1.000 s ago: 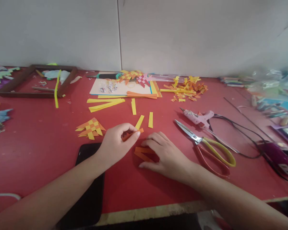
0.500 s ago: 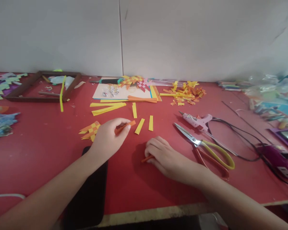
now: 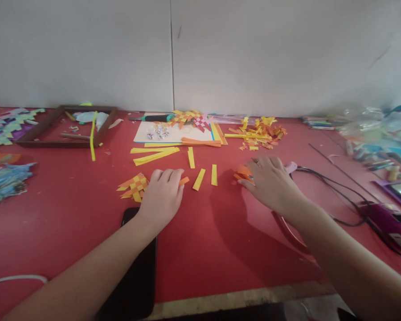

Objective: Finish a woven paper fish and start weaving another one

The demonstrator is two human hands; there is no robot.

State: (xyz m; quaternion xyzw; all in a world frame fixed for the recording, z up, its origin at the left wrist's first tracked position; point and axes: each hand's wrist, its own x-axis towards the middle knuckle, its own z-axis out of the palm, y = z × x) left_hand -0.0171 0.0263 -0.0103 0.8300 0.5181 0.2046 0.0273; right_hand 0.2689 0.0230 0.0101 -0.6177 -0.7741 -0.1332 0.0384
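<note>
My left hand (image 3: 163,194) is closed on an orange paper strip (image 3: 184,181), whose end sticks out past the fingers. Just beside it lies a woven yellow and orange paper fish (image 3: 135,187). My right hand (image 3: 270,183) pinches folded orange paper (image 3: 243,171) between thumb and fingers, over the scissors and the glue gun. Only a curve of the scissors' red handle (image 3: 292,235) and the pink glue gun's back end (image 3: 291,167) show. Between my hands lie short yellow strips (image 3: 198,179).
Long yellow strips (image 3: 155,154) and a white sheet (image 3: 173,133) with small shiny bits lie farther back. Paper scraps (image 3: 262,131) are heaped behind my right hand. A wooden frame (image 3: 53,143) stands left, a black phone-like slab (image 3: 138,276) under my left forearm, a purple power strip (image 3: 389,223) right.
My right hand has moved right and away from me, with orange paper in it, and now covers most of the scissors and glue gun. My left hand has turned palm down, keeping its strip.
</note>
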